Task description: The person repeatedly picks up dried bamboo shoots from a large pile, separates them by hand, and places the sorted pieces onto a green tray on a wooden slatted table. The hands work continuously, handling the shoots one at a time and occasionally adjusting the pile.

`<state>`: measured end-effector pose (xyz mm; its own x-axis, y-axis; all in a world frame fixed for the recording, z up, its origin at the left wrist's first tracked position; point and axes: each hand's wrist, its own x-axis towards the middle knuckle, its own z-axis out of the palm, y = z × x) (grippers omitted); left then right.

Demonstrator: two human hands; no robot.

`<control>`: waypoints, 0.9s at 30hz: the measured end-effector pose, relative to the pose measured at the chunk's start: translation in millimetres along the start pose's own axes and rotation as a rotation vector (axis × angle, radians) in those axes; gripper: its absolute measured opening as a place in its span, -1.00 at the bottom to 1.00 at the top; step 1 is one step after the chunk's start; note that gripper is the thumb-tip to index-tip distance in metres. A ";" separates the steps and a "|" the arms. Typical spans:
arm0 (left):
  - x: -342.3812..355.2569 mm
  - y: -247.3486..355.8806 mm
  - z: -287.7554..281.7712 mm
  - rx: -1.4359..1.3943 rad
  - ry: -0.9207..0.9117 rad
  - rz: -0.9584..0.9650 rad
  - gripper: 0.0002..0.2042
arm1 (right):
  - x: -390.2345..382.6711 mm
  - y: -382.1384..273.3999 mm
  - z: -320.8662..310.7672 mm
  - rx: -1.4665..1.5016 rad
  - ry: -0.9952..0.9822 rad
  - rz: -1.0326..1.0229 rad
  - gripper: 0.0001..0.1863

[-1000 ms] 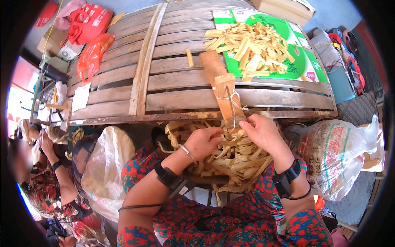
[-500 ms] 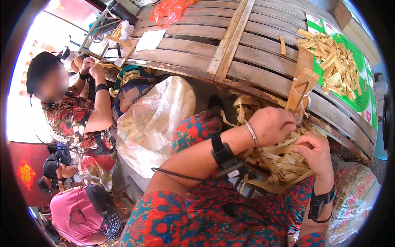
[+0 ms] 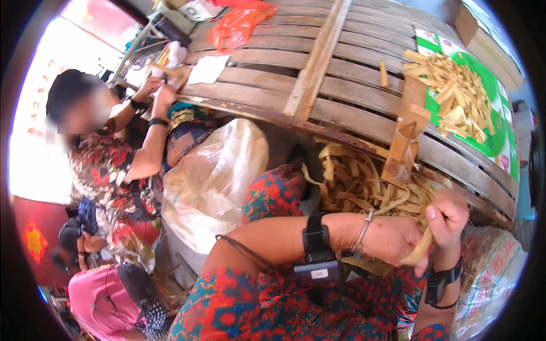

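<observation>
My left hand [image 3: 392,238] and my right hand [image 3: 449,219] meet over a pile of pale yellow peel strips [image 3: 364,182] in my lap. Both hands close on one curved yellow strip [image 3: 418,250] between them. A black wrist device with a cable sits on my left forearm [image 3: 315,244], and a black band circles my right wrist [image 3: 441,281]. A wooden cutting block [image 3: 406,139] tied with string stands on the edge of the slatted wooden table [image 3: 318,68] just above the pile. Cut yellow sticks [image 3: 455,94] lie heaped on a green sheet on the table.
A bulging translucent plastic sack [image 3: 213,176] stands at my left knee. A seated person in a patterned top [image 3: 108,153] works at the table's left end. Another person in pink [image 3: 114,295] is low at left. An orange bag [image 3: 239,23] lies on the table. A woven sack [image 3: 492,278] is at right.
My head has turned left, so the table swung right and the people at left came into view. My hands stay at the strip pile, now gripping one strip together.
</observation>
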<state>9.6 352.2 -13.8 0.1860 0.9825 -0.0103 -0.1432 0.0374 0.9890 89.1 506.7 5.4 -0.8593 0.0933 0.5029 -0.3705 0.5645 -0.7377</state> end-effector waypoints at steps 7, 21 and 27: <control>10.6 30.8 -48.0 1.215 0.570 0.364 -0.74 | 2.9 17.0 -14.4 0.822 -0.140 0.787 -0.80; -6.2 -5.5 -64.6 1.005 0.766 0.053 -0.83 | 8.9 35.2 22.5 0.193 -0.054 0.413 -0.82; -13.6 -3.3 -62.2 0.904 0.658 0.196 -0.91 | 0.4 35.4 31.0 0.023 -0.231 0.496 -0.62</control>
<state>-52.9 350.0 -26.2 -0.3473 0.8721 0.3447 0.6904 -0.0109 0.7233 64.7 501.2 -34.4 -0.9870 0.1598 -0.0178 0.0935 0.4806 -0.8719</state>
